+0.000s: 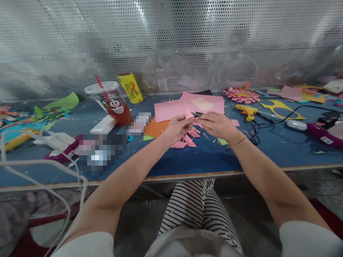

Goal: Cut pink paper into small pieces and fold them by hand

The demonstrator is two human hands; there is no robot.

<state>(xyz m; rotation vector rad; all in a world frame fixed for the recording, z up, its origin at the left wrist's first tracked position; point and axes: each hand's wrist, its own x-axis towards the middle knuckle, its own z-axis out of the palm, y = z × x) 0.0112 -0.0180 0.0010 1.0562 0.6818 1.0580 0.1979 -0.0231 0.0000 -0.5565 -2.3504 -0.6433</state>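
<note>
My left hand (pixel 178 127) is closed, pinching a small folded piece of pink paper (pixel 189 114) that sticks up from its fingertips. Close beside it, my right hand (pixel 217 123) is also closed, its fingertips meeting the lower part of that paper. A slim dark pointed tool (pixel 197 114) shows at the right fingers; its handle is hidden, so I cannot tell its exact kind. Several cut pink paper pieces (pixel 187 141) lie on the blue table beneath my hands. Behind them, larger pink sheets (pixel 168 109) lie flat, with a pale sheet (pixel 202 104) on top.
To the left stand a drink cup (pixel 118 107) with a red straw and a yellow can-shaped container (pixel 131 87). On the right are a yellow glue gun (pixel 248 111) with a black cord, a pink paper flower (pixel 241 95) and a purple device (pixel 321 135). A perforated metal panel (pixel 187 43) rises behind.
</note>
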